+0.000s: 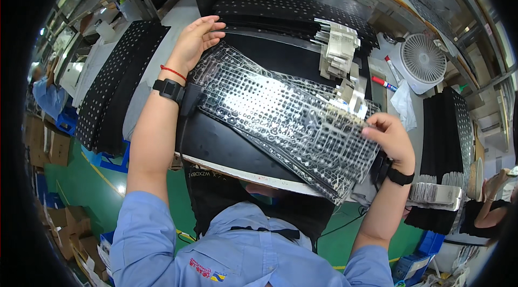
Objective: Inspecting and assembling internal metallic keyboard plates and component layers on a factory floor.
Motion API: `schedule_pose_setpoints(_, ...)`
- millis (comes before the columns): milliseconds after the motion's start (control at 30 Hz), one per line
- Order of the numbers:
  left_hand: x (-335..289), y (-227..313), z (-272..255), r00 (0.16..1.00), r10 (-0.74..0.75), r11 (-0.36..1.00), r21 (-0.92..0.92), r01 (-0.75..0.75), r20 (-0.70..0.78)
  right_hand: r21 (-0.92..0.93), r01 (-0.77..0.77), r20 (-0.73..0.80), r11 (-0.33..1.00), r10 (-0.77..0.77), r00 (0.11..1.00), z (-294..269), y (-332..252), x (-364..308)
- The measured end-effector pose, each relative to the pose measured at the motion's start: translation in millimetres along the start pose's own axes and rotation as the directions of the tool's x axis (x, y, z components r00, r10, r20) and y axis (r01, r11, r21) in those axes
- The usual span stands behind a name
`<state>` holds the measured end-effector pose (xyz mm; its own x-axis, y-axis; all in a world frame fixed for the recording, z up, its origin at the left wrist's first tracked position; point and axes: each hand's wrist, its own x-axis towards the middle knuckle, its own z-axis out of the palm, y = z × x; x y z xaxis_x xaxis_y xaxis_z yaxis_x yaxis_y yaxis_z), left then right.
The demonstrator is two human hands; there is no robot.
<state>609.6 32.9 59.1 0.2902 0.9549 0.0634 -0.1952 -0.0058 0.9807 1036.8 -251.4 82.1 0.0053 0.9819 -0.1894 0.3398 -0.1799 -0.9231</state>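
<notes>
A long clear plastic sheet (259,98), embossed with rows of small key-like shapes, lies slanted across the black work mat (216,138). More clear sheets show beneath it. At its right end, the thumb and fingers of my right hand (393,138) pinch the edge. My left hand (198,41) is raised beyond the sheet's far left corner, fingers stretched and a little apart, holding nothing visible. A dark device is strapped at each wrist. Past the sheet stands a pile of thin silver-white pieces (340,49); a few loose ones lie against the sheet's far edge.
Black strips with pale dots (116,76) are stacked at the left, with more (440,130) at the right. A white round fan (423,57), a red marker (384,83) and a white cloth (403,104) lie to the right. Another person's arm (493,190) shows at far right.
</notes>
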Motion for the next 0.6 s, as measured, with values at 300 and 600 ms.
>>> schedule_pose_setpoints(300,-2,0,6,0.978,-0.128,0.988,0.105,0.111,0.165,0.023,0.210,-0.423,0.977,-0.181,0.888,4,-5,8)
schedule_pose_setpoints(600,-1,-7,9,0.988,0.000,0.996,0.084,-0.013,0.157,0.151,0.222,-0.508,0.963,-0.117,0.853,2,-3,11)
